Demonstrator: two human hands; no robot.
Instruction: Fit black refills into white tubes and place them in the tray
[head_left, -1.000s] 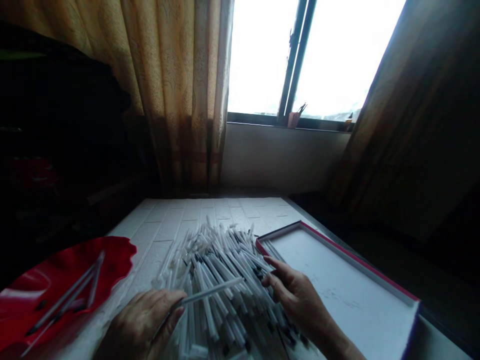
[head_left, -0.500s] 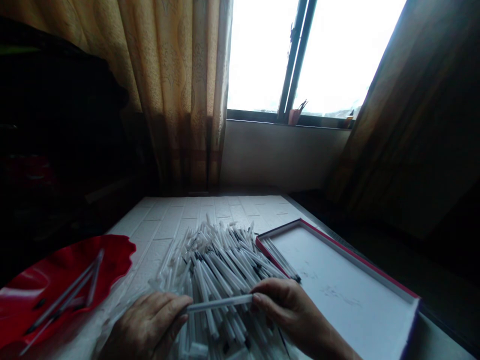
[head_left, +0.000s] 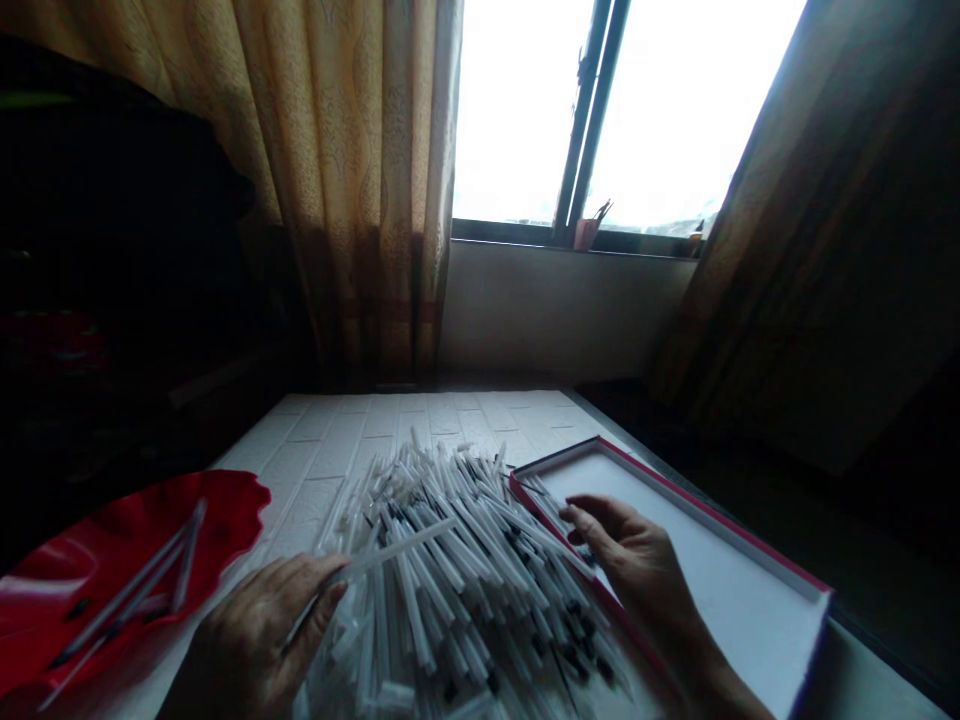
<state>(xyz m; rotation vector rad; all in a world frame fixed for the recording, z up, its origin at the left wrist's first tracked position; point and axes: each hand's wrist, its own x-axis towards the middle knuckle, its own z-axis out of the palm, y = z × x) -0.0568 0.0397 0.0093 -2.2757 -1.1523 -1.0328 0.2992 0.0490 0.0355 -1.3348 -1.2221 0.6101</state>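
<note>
**One Pen Barrel Lifted, Most of the Heap Untouched**

A person's left hand (head_left: 255,640) pinches a white pen barrel (head_left: 397,548) between thumb and fingers at its near end. The barrel slants up and away over the heap of pens (head_left: 465,590) on the white table (head_left: 420,415), with its far end free and well clear of the grip.

The right hand (head_left: 637,570) is over the near-left corner of the red-rimmed box (head_left: 679,490). Its fingers are loosely spread with nothing seen pinched, and the fingertips are at the few boxed pens (head_left: 546,500) that lie along the box's left wall.

By the look of things, the work is at an early stage. Only a handful of plated pens (head_left: 142,590) lie in the red plate (head_left: 240,495) at the left, and only a few in the box. By far the most sit in the heap between the two. A curtain (head_left: 352,200) and a bright window (head_left: 525,110) stand behind the table.
</note>
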